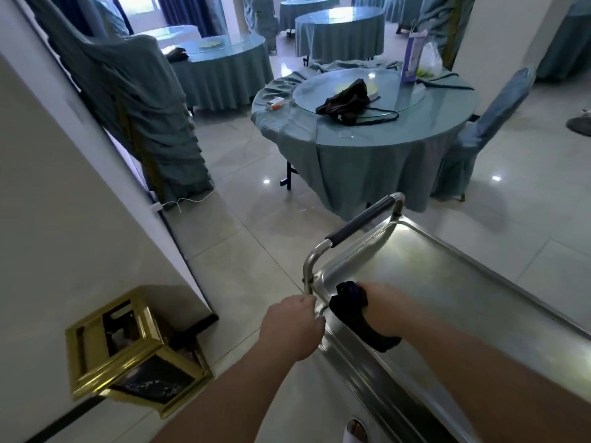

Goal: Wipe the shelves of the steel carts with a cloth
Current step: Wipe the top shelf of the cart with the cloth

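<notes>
Risk I see: cart [447,282] rolling if left hand [292,327], curled round corner frame, slips; right hand [382,306] presses clutched dark cloth [355,311] on top shelf.

1. The steel cart's top shelf [447,282] is seen as bare, shiny silver.
2. Its handle [364,220] is sleeved in black.
3. The cloth [355,311] is black.
4. The bin [128,350] is framed in gold, with dark, white-veined panels.
5. The round counter [367,155] is draped in plain teal.
6. The floor [243,251] is tiled in glossy pale beige.
</notes>
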`<move>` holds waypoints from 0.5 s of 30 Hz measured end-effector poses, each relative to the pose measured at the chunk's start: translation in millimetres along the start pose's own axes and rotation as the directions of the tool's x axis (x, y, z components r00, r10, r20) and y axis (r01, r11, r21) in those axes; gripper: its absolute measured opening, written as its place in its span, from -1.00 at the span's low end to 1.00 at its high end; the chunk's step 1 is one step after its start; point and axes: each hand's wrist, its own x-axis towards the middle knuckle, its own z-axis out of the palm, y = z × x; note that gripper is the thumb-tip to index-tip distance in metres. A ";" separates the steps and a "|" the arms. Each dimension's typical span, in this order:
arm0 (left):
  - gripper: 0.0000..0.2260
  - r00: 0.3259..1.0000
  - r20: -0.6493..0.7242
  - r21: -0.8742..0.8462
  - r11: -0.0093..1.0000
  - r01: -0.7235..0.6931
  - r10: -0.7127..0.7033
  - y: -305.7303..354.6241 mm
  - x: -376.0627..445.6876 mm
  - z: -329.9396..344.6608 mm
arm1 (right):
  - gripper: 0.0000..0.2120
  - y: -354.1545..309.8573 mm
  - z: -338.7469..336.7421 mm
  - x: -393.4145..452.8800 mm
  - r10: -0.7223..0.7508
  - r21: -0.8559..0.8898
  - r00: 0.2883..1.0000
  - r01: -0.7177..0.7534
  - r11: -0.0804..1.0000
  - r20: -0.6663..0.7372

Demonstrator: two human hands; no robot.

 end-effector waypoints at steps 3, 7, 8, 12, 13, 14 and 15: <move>-0.57 1.000 0.024 0.015 1.000 -0.020 0.020 3.6 39.5 -9.2 | -0.67 25.0 -14.6 31.8 0.040 0.032 0.999 -0.040 0.999 -0.010; -0.61 0.998 0.038 0.033 0.998 -0.054 0.052 10.2 92.9 -19.4 | -0.77 58.0 -28.5 71.9 0.105 0.086 0.993 -0.101 0.991 -0.050; -0.62 0.997 0.052 0.034 0.997 -0.065 0.063 11.4 106.1 -21.4 | -0.79 63.2 -32.0 79.5 0.131 0.117 0.989 -0.123 0.985 -0.064; -0.62 0.985 0.090 0.060 0.986 -0.152 0.147 17.1 161.1 -29.7 | -0.72 80.6 -37.6 103.1 0.211 0.194 0.974 -0.193 0.962 -0.078; -0.62 0.981 0.087 0.067 0.981 -0.182 0.176 19.0 176.6 -30.7 | -0.68 84.9 -37.3 109.6 0.229 0.204 0.971 -0.210 0.956 -0.073; -0.62 0.974 0.090 0.069 0.974 -0.214 0.208 20.9 192.4 -31.4 | -0.66 89.4 -36.5 115.8 0.255 0.224 0.964 -0.234 0.946 -0.070; -0.61 0.965 0.100 0.067 0.966 -0.249 0.242 22.9 208.2 -31.6 | -0.65 94.0 -35.2 122.0 0.291 0.256 0.954 -0.265 0.930 -0.069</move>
